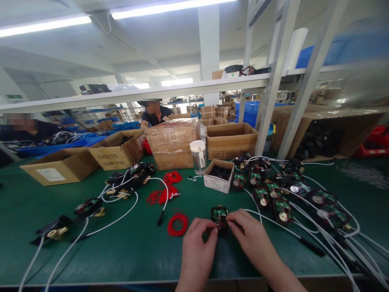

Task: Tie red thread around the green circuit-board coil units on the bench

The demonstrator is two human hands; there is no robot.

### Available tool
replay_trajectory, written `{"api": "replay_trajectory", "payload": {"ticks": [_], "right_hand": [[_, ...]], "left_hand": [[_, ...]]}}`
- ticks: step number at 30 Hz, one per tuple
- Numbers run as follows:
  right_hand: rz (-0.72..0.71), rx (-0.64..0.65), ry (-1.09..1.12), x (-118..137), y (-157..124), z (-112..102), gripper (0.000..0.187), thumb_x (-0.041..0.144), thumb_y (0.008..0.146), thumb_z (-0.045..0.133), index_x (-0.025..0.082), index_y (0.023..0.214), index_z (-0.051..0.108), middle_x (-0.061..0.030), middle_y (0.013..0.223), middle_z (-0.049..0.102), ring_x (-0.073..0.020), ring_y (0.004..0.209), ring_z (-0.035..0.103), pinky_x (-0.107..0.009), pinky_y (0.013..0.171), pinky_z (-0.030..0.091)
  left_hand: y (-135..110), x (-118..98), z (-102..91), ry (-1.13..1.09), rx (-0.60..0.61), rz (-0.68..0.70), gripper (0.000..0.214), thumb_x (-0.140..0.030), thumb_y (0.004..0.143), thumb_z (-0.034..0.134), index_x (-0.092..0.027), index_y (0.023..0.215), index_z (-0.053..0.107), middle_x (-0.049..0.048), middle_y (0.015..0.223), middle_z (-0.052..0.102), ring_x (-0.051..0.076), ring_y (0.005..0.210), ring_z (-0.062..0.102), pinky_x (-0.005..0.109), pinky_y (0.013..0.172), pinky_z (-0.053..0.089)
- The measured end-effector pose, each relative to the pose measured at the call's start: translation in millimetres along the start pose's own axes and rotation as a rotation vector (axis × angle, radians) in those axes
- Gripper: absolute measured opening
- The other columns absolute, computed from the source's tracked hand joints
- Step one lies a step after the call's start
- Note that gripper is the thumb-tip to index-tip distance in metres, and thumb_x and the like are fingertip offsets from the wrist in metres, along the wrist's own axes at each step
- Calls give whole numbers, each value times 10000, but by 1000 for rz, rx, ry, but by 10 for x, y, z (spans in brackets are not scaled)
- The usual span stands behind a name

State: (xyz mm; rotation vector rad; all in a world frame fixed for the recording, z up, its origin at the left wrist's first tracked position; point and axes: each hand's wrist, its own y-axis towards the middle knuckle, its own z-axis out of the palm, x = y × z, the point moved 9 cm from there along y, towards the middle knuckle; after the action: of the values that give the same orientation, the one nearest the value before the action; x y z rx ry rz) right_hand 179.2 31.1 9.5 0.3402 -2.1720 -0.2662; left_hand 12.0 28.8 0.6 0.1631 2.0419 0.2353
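With the circuit unit (219, 213) sitting at the clock's centre, the green bench (136, 251) is spreading all around, and the taped carton (173, 146) is standing at eleven o'clock. Across to two, a crowd of open units (283, 211) is lying with green boards showing and white cables trailing; whether those are waiting or finished, nothing is telling us. Round at nine to ten, a smaller group of cabled units (86, 207) is resting, some showing brass fittings.

Now your left hand (196, 247), at seven o'clock: thumb and fingers are curling together at the unit's lower left edge. Your right hand (251, 235), at four, is bunching its fingertips at the right edge. I can't tell whether either is pinching a wire or merely resting there.

At twelve, a small white box (215, 185) is holding plenty of black parts. At nine, a red wire coil (172, 228) is lying beside you. And that unit, smallest of all, is baring its board, red wiring showing by your fingertips; no cover is hiding it, so I'm judging it unfinished.
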Motion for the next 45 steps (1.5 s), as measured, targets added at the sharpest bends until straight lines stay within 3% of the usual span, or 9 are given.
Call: {"api": "replay_trajectory", "payload": {"ticks": [13, 35, 45], "right_hand": [[-14, -17, -73, 46, 183, 62, 165, 160, 982, 500, 221, 912, 636, -31, 938, 578, -198, 869, 622, -333, 803, 492], [-85, -79, -259, 55, 264, 94, 151, 137, 998, 486, 203, 963, 616, -45, 957, 580, -205, 854, 624, -350, 791, 517], [-76, -85, -331, 85, 284, 96, 157, 143, 992, 467, 213, 958, 604, -44, 943, 591, -203, 834, 613, -341, 766, 503]], "left_hand": [[234, -3, -69, 35, 40, -99, 131, -173, 826, 597, -214, 792, 716, 5, 797, 712, 177, 766, 654, 289, 743, 486], [439, -38, -8, 196, 43, -8, 179, -89, 844, 598, -227, 904, 695, 0, 866, 698, 169, 815, 649, 296, 779, 473], [466, -103, -2, 264, 89, 45, 132, -127, 868, 583, -228, 817, 652, 0, 839, 660, 175, 815, 624, 291, 762, 444]]}}
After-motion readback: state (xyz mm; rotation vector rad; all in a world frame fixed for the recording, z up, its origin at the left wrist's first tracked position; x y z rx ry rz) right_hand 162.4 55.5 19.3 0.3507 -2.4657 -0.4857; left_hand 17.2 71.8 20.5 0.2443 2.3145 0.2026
